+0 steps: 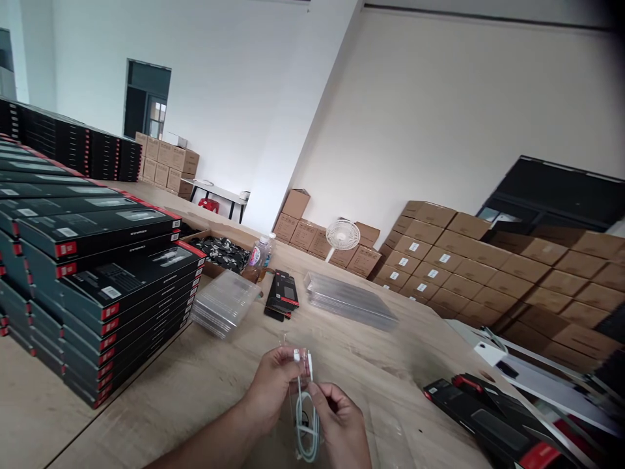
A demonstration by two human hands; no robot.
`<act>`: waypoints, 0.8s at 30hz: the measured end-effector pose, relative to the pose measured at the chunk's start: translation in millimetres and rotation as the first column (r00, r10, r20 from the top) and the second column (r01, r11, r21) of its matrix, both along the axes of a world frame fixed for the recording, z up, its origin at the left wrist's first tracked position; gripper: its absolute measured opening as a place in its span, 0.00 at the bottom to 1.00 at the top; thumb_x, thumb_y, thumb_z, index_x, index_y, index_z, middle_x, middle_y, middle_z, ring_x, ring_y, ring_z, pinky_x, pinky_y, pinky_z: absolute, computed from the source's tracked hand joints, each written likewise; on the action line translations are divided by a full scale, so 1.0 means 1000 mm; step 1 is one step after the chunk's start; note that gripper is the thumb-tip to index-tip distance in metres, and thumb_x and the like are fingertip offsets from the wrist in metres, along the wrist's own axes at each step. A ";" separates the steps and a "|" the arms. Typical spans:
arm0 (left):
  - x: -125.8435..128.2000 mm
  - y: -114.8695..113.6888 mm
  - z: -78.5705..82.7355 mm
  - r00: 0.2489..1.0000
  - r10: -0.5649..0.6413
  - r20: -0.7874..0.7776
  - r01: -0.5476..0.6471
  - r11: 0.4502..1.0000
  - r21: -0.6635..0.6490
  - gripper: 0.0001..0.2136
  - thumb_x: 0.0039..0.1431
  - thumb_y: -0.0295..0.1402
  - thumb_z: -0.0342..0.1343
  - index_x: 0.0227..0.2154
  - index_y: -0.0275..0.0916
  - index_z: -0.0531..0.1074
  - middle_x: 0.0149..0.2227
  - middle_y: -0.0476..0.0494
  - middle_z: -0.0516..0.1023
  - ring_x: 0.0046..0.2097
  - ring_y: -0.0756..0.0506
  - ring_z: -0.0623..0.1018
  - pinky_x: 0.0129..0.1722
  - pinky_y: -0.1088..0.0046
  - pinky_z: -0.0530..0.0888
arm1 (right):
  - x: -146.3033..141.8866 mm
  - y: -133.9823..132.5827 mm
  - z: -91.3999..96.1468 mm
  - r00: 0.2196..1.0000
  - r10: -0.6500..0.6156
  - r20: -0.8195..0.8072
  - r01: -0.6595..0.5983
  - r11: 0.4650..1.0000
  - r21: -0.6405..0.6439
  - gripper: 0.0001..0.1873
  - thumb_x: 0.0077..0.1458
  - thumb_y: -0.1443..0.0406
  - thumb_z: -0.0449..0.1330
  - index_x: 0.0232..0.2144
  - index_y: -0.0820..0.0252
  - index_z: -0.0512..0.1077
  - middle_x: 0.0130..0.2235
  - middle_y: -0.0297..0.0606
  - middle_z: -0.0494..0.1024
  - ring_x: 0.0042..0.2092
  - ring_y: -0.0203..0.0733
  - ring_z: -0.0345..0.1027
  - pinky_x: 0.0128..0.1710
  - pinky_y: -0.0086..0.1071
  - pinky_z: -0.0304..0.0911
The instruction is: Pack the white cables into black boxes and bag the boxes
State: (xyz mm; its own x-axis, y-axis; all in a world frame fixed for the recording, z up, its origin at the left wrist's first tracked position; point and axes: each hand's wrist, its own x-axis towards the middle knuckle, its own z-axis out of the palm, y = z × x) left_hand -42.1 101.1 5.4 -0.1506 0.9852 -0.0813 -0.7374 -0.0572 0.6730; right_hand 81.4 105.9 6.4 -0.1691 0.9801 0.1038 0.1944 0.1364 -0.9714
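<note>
In the head view, a coiled pale charging cable (307, 449) hangs in front of me, its white plug ends pointing up. My left hand (272, 385) pinches the cable near these plugs, with thumb and fingers closed. The fingers of my right hand (339, 417) are closed on the upper side of the coil. Something clear, like thin plastic, shows around the cable by my left fingers; its outline is hard to make out. Beyond my hands lie a stack of clear plastic trays (225, 303) and a small pile of black-and-red boxes (282, 293).
Tall stacks of black-and-red boxes (131, 280) stand at left. Long clear plastic covers (349, 301), bottles (257, 257) and an open carton (208, 268) occupy the far side of the wooden table (234, 365). More black boxes (488, 417) lie at right. Beyond are a fan (342, 234) and cartons (439, 254).
</note>
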 end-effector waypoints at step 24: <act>-0.020 0.011 -0.009 0.967 0.195 0.166 -0.185 0.980 -0.074 0.16 0.40 0.40 0.69 0.25 0.35 0.70 0.24 0.47 0.76 0.25 0.50 0.75 0.26 0.75 0.71 | 0.006 0.002 -0.008 0.953 0.077 0.292 -0.156 0.953 0.258 0.13 0.45 0.60 0.62 0.34 0.58 0.76 0.30 0.35 0.73 0.25 0.37 0.65 0.26 0.29 0.63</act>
